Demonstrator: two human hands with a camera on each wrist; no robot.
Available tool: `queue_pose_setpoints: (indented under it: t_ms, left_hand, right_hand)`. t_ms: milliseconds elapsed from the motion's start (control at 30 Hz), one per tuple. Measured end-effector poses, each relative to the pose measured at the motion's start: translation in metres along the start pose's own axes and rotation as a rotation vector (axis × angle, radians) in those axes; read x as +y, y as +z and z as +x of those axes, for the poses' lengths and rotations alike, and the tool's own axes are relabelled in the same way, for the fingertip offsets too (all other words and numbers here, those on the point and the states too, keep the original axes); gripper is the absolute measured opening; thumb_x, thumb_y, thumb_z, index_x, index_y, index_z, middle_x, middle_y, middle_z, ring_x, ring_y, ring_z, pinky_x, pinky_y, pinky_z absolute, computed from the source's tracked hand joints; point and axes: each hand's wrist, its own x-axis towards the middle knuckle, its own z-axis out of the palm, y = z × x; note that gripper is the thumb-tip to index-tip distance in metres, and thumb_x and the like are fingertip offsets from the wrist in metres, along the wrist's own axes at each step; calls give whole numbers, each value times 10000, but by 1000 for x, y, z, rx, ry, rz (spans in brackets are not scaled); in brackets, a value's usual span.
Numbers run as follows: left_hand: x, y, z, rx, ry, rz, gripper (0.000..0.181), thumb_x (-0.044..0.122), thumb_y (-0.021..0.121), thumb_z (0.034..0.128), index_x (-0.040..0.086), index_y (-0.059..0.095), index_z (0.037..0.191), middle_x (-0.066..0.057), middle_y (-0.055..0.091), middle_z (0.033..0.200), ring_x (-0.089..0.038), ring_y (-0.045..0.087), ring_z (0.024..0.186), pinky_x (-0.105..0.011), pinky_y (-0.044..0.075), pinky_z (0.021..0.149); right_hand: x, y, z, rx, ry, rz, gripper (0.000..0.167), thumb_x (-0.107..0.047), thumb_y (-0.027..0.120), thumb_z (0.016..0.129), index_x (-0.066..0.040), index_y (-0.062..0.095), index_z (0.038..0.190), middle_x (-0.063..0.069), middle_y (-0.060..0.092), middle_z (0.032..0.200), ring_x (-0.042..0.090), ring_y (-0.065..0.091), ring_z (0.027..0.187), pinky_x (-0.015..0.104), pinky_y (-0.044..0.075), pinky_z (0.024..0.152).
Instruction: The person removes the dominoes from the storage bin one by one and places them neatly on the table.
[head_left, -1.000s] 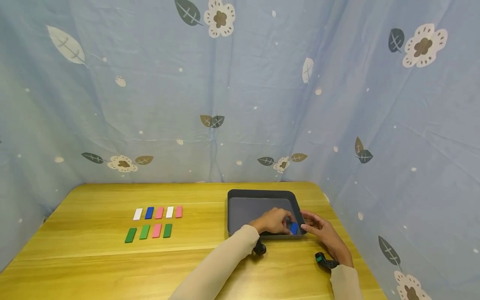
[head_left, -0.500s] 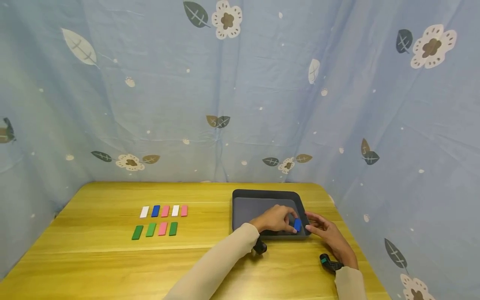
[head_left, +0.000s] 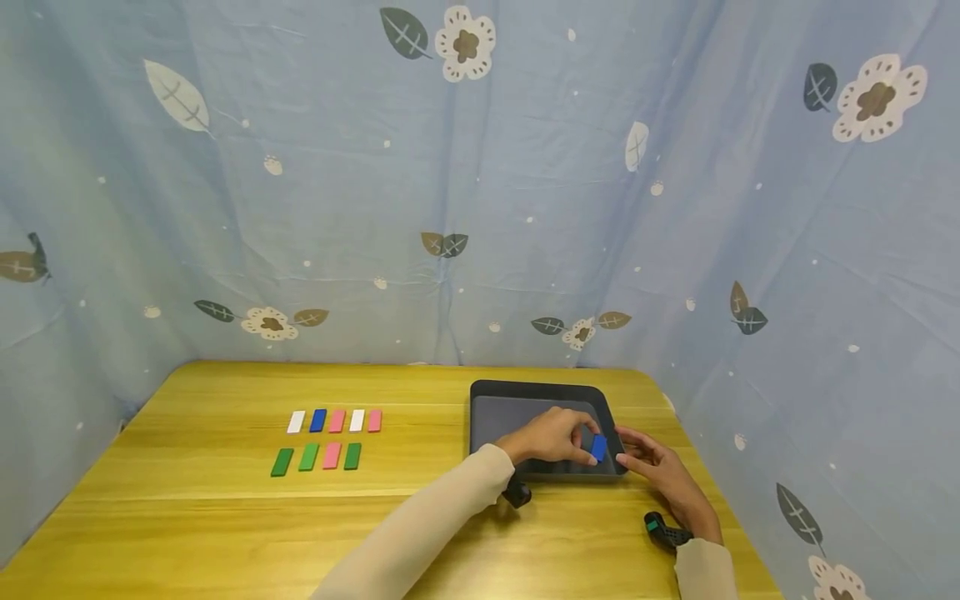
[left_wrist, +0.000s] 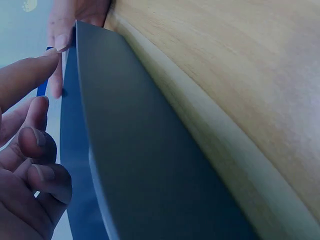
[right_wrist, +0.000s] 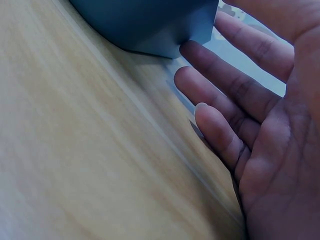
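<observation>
A thin blue rectangular block (head_left: 598,448) is pinched between the thumb and fingers of my left hand (head_left: 553,435), inside the right part of a dark grey tray (head_left: 510,417). In the left wrist view, a sliver of the blue block (left_wrist: 42,89) shows between thumb and index finger, beyond the tray wall (left_wrist: 115,100); the other fingers curl loosely. My right hand (head_left: 663,475) is at the tray's right side, fingers spread around its near corner. In the right wrist view, the right hand (right_wrist: 260,110) has relaxed fingers, one fingertip touching the tray's outer wall (right_wrist: 150,25).
On the left of the wooden table (head_left: 225,533) lie two rows of small flat blocks: white (head_left: 296,422), blue (head_left: 318,420), pink (head_left: 332,456) and green (head_left: 282,462). A floral curtain (head_left: 337,208) hangs behind and beside the table.
The left fingers have raised the blue block slightly in the tray. The right hand has stayed at the tray's side. The head view has shifted a little left.
</observation>
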Motion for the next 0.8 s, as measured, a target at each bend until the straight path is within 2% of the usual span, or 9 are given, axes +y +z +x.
queue_pose_setpoints:
  t_ms: [367, 533, 800]
  left_hand:
    - [-1, -15, -14, 8, 47, -5, 458, 298, 804, 924, 130, 652, 1322, 101, 601, 735, -50, 541, 566, -179, 453, 590]
    - [-3, -21, -21, 15, 67, 8, 455, 308, 799, 929, 133, 653, 1323, 106, 598, 740, -38, 546, 599, -170, 459, 643]
    - [-6, -30, -38, 29, 61, 43, 457, 324, 799, 927, 146, 656, 1322, 116, 593, 748, -23, 541, 627, -175, 461, 691]
  right_hand:
    - [-1, 0, -2, -7, -20, 8, 597, -325, 713, 991, -215, 495, 1536, 117, 483, 1512, 272, 561, 1170, 351, 490, 949]
    - [-2, 0, -2, -5, -27, 12, 597, -327, 713, 991, -211, 497, 1535, 116, 493, 1507, 259, 573, 1161, 315, 497, 941]
    - [-3, 2, -3, 3, -10, 4, 617, -337, 720, 984, -205, 489, 1541, 112, 468, 1536, 260, 565, 1184, 308, 484, 955]
